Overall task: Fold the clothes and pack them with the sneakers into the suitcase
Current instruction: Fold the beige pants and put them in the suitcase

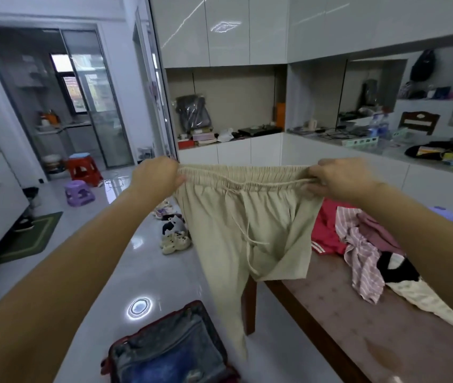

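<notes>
Holds beige trousers (236, 222) up in the air, over the gap between floor and bench (358, 335). Grips the left end of the waistband (247, 175) with the left hand (155, 178), fingers curled round the elastic. Pinches the right end with the right hand (341, 176), fingers likewise curled on the band. Stretches the waistband level, running left to right, with both arms reaching out.

Hangs the trousers with the long axis upright: waistband on top, legs pointing down at the floor. Shows the drawstring (243, 214) side toward the wearer, cord dangling down the middle. Lets the left leg drop long, its hem low and just right of the suitcase (115, 346) (the hem is blurred). Shows the right leg ending much higher, in front of the bench's left end; folded or bunched, cannot tell which.

Leaves the suitcase open on the near floor, with jeans (170, 363) lying flat inside. Leaves the sneakers (174, 239) on the floor farther off, left of the trousers and apart from the suitcase. Leaves a loose pile on the bench to the right: a red garment (327, 233) farthest left, a striped shirt (363, 261) beside it, then something black (396, 268) and something cream (424, 299) nearer.
</notes>
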`<action>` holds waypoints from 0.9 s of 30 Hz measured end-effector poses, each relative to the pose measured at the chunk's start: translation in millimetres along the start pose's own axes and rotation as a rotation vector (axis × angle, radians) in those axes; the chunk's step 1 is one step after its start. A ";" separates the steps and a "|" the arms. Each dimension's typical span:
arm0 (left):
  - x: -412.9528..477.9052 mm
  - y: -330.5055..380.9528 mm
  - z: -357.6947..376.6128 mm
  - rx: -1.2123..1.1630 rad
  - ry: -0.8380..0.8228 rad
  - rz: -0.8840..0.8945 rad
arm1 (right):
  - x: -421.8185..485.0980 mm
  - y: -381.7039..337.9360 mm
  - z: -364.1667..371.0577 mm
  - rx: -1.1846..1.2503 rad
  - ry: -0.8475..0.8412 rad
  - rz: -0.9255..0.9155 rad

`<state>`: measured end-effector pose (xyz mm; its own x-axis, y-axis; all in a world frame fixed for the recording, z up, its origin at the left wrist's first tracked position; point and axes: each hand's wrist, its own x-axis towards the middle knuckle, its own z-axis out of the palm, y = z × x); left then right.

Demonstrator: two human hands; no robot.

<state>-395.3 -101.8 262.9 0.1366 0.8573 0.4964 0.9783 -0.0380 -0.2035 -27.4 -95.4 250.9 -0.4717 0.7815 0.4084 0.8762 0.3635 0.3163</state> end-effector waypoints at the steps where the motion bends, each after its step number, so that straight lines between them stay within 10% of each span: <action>1: -0.8 -11.1 -3.7 -0.059 0.039 -0.008 | 6.7 -12.2 -4.8 0.049 0.045 0.055; 8: -17.3 -75.4 -26.2 -0.428 0.160 -0.100 | 30.6 -82.6 -41.4 0.567 0.287 0.416; 27: -31.1 -140.8 -80.4 -0.652 0.421 -0.173 | 35.6 -139.2 -145.0 0.691 0.510 0.402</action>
<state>-524.8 -164.4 344.0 -0.1059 0.6176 0.7793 0.8673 -0.3260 0.3762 -180.4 -191.7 345.6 0.0356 0.6569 0.7531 0.7698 0.4625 -0.4398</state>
